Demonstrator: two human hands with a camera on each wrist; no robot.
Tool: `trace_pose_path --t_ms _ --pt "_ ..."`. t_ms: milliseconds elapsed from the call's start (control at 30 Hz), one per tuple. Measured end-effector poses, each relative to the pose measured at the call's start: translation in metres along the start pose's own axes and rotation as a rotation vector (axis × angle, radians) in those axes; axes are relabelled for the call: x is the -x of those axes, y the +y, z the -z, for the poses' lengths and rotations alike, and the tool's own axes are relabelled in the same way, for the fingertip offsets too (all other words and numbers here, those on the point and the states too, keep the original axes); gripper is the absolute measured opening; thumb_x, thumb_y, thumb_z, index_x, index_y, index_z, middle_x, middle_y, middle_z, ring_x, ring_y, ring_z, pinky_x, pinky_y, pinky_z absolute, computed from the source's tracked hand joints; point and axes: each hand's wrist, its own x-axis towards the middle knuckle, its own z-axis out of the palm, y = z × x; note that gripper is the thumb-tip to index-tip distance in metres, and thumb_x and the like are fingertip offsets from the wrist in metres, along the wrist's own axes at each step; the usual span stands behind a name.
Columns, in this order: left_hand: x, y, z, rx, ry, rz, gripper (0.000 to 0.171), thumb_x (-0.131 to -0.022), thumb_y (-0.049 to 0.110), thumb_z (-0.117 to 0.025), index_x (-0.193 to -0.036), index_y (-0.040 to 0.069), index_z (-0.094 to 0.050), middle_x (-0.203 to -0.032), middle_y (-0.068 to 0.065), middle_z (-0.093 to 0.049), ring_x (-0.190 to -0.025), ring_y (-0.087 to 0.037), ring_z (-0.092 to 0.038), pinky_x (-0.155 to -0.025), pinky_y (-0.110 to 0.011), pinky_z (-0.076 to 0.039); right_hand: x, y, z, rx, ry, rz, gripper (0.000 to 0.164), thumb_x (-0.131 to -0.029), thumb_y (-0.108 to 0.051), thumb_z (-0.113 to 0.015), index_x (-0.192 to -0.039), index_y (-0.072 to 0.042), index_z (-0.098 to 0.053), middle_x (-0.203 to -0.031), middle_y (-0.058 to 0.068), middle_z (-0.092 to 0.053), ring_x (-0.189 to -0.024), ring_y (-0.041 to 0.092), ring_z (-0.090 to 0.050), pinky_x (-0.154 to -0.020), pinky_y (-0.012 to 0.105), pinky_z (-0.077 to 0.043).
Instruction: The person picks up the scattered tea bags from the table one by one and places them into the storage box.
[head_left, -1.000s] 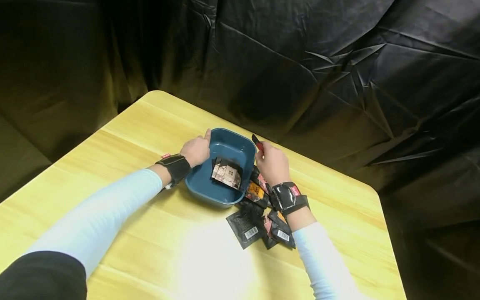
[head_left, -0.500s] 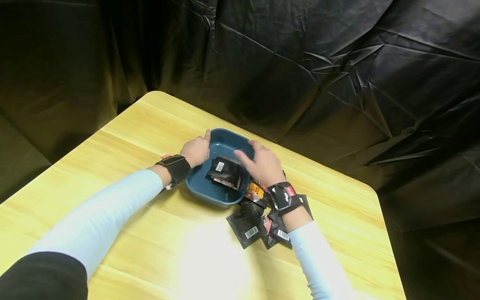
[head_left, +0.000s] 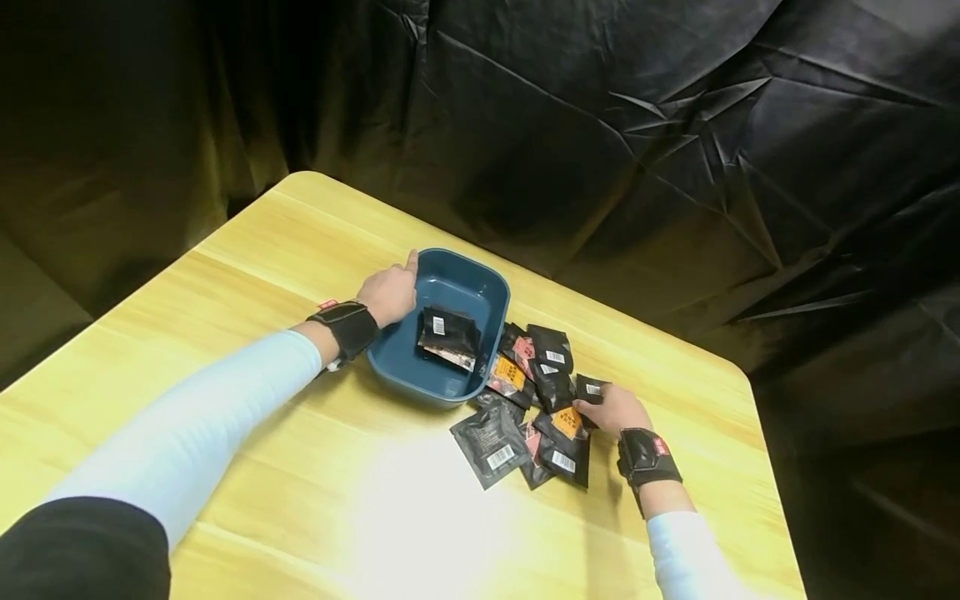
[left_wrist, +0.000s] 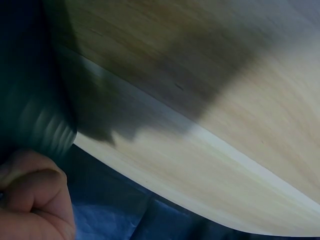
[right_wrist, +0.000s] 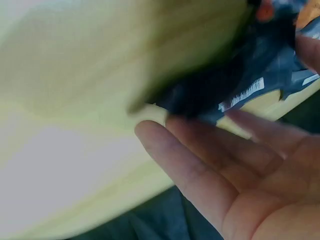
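A black packet (head_left: 590,387) lies right at the spread fingers of our right hand (head_left: 618,410) — partly behind them; our left hand (head_left: 387,296), well apart from it, rests against the bowl (head_left: 457,268) — whether its fingers grip, we cannot tell.

Packets (head_left: 448,332) in bowl (head_left: 459,292); others (head_left: 491,442) right

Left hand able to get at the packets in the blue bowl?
Probably yes: the left hand touches the blue bowl, and nothing covers the packets inside; it may need to leave the rim first.
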Motion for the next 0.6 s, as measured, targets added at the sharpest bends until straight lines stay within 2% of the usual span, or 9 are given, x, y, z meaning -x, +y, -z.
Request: trace_pose_path --t_ms 100,267,333,400,500,600 --pt "0.000 -0.002 0.001 0.003 0.012 0.005 0.069 -0.093 0.015 -0.048 -0.148 -0.004 -0.012 -0.087 -0.017 -0.058 -0.054 -0.018 -0.046 -0.047 -0.030 -0.037 -0.001 -0.002 -0.010 0.027 0.064 0.003 0.047 -0.082 -0.033 -0.062 -0.106 0.007 -0.058 -0.087 0.017 -0.064 -0.074 0.027 -0.057 -0.065 0.041 -0.047" --pt "-0.001 -0.003 0.001 -0.007 0.015 0.008 0.069 -0.093 0.015 -0.049 -0.148 -0.005 -0.013 -0.094 -0.020 -0.060 -0.059 -0.021 -0.050 -0.050 -0.033 -0.040 -0.002 -0.006 -0.022 0.084 0.189 0.027 0.038 -0.084 -0.019 -0.061 -0.108 0.009 -0.055 -0.085 0.024 -0.065 -0.073 0.034 -0.063 -0.062 0.047 -0.049" --pt "-0.001 -0.003 0.002 -0.007 0.010 0.004 0.069 -0.093 0.016 -0.049 -0.148 -0.005 -0.013 -0.094 -0.020 -0.060 -0.059 -0.022 -0.051 -0.050 -0.033 -0.041 -0.001 -0.007 -0.021 0.089 0.253 0.036 0.029 -0.085 -0.013 -0.058 -0.104 0.008 -0.058 -0.083 0.024 -0.066 -0.073 0.037 -0.064 -0.061 0.048 -0.048" --pt "-0.002 -0.004 0.001 -0.007 0.008 0.003 0.069 -0.093 0.016 -0.049 -0.148 -0.005 -0.013 -0.093 -0.021 -0.060 -0.059 -0.022 -0.051 -0.050 -0.034 -0.042 0.001 -0.014 -0.015 0.071 0.319 0.066 0.027 -0.086 -0.008 -0.054 -0.107 0.008 -0.059 -0.087 0.026 -0.067 -0.077 0.040 -0.064 -0.064 0.049 -0.049" --pt "-0.002 -0.007 0.002 -0.007 0.011 0.013 0.069 -0.093 0.015 -0.050 -0.148 -0.005 -0.013 -0.093 -0.021 -0.060 -0.060 -0.022 -0.051 -0.051 -0.034 -0.042 0.005 -0.039 0.004 0.024 0.401 0.155 0.030 -0.087 -0.005 -0.050 -0.113 0.005 -0.060 -0.093 0.026 -0.067 -0.080 0.041 -0.065 -0.068 0.050 -0.050" --pt "-0.001 -0.008 0.004 -0.007 0.013 0.025 0.069 -0.093 0.015 -0.049 -0.148 -0.005 -0.012 -0.097 -0.022 -0.060 -0.061 -0.023 -0.052 -0.052 -0.036 -0.043 0.009 -0.077 0.023 -0.011 0.461 0.288 0.035 -0.086 -0.006 -0.050 -0.119 0.002 -0.059 -0.087 0.022 -0.069 -0.073 0.036 -0.065 -0.065 0.047 -0.051"
